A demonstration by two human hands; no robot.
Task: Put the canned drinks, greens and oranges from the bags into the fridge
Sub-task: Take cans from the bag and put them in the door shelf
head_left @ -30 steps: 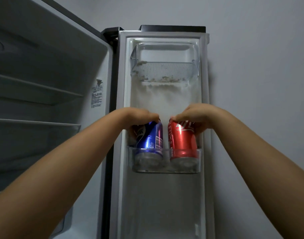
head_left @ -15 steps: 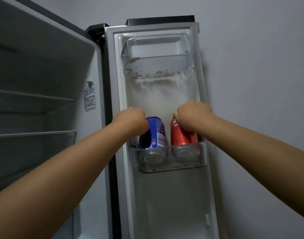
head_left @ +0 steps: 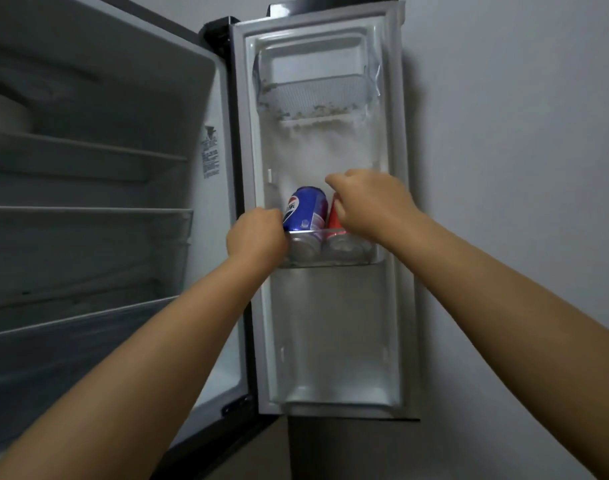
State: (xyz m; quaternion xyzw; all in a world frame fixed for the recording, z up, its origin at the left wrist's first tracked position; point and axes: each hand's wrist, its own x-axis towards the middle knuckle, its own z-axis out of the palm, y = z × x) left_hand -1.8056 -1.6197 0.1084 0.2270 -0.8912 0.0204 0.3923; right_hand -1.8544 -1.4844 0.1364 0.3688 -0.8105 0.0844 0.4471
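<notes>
One head-worn wide-angle view faces forward, close to the open fridge door [head_left: 325,216], with both forearms reaching in from below.

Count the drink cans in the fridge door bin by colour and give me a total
Blue can: 1
Red can: 1
Total: 2, both standing in the door bin, blue left of red.

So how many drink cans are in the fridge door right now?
2. A blue can and a red can stand side by side in the middle door bin, blue on the left. The hands cover part of the bin, so more might be hidden.
</notes>
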